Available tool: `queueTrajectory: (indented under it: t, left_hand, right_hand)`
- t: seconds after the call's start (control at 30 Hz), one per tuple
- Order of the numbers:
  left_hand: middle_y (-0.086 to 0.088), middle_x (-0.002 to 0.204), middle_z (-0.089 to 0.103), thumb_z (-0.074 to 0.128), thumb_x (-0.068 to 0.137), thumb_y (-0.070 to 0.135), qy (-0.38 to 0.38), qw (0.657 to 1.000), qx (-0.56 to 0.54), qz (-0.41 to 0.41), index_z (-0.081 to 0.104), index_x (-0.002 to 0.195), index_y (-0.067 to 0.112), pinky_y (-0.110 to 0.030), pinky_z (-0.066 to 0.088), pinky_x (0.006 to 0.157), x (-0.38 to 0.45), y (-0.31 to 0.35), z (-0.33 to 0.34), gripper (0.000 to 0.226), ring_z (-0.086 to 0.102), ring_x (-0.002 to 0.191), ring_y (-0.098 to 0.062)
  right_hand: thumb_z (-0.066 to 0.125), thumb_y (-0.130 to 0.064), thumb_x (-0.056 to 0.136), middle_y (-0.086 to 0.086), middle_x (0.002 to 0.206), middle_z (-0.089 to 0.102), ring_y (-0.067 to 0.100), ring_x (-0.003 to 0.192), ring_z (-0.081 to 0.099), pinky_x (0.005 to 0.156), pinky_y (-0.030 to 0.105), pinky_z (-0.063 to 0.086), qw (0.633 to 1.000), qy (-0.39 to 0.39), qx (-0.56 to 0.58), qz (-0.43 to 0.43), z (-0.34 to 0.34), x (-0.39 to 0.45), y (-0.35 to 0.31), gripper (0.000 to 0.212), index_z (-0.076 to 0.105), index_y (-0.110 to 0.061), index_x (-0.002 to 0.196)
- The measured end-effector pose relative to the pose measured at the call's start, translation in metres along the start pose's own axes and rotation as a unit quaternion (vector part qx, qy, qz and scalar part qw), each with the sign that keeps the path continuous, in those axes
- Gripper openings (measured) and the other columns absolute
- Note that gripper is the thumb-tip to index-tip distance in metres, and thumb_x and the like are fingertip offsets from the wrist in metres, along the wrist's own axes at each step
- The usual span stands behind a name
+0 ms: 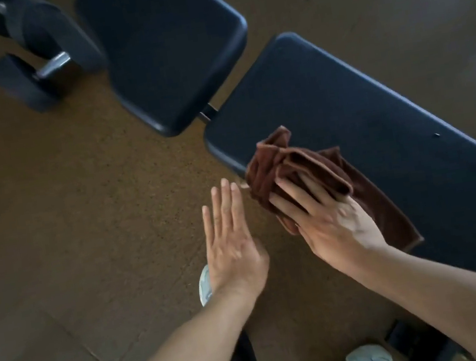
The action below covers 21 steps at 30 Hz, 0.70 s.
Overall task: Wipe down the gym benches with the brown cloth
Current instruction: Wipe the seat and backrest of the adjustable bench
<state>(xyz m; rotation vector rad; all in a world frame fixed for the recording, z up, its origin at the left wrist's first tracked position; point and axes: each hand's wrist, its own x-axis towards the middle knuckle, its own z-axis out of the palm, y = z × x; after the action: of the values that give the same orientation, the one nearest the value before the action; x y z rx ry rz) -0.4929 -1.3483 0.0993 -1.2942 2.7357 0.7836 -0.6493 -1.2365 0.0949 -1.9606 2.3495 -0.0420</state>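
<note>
Fingers of the right hand (334, 221) press the brown cloth (299, 168) spread flat; the long bench pad (375, 116) stretches away far-left.

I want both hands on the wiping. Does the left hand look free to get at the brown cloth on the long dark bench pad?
Probably yes: the left hand is flat, holds nothing, and hovers beside the brown cloth with only bare floor between them.
</note>
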Motion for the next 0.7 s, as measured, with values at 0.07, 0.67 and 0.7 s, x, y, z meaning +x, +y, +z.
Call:
queueTrajectory:
  t: [0.07, 0.67, 0.7]
  left_hand:
    - [0.004, 0.165, -0.028, 0.047, 0.088, -0.006, 0.003, 0.999, 0.003, -0.042, -0.024, 0.155, 0.022, -0.036, -0.012, 0.125, 0.017, -0.028, -0.014, 0.102, -0.032, 0.148, -0.009]
    - [0.001, 0.169, -0.01, 0.043, 0.088, -0.005, -0.058, 0.994, -0.017, 0.089, -0.003, 0.161, 0.015, -0.039, 0.004, 0.127, 0.079, -0.039, -0.084, 0.089, -0.016, 0.153, -0.009]
    - [0.001, 0.169, -0.009, 0.043, 0.089, -0.004, -0.073, 0.99, -0.011, 0.117, -0.002, 0.161, 0.015, -0.041, 0.006, 0.127, 0.078, -0.03, -0.084, 0.087, -0.014, 0.154, -0.01]
  right_hand:
    - [0.078, -0.017, 0.082, 0.008, 0.168, 0.024, 0.035, 0.153, 0.024, 0.121, 0.055, 0.018, 1.0, -0.013, -0.003, 0.003, -0.001, 0.05, -0.011, 0.089, 0.034, -0.022, 0.159]
    - [0.061, -0.018, 0.094, -0.002, 0.173, 0.008, 0.027, 0.16, 0.001, 0.128, 0.054, 0.011, 0.996, -0.052, 0.037, 0.058, -0.015, 0.093, -0.034, 0.081, 0.02, -0.032, 0.163]
    - [0.062, -0.017, 0.093, -0.002, 0.173, 0.005, 0.026, 0.16, -0.002, 0.128, 0.053, 0.009, 0.995, -0.058, 0.035, 0.072, -0.014, 0.066, -0.029, 0.087, 0.016, -0.033, 0.164]
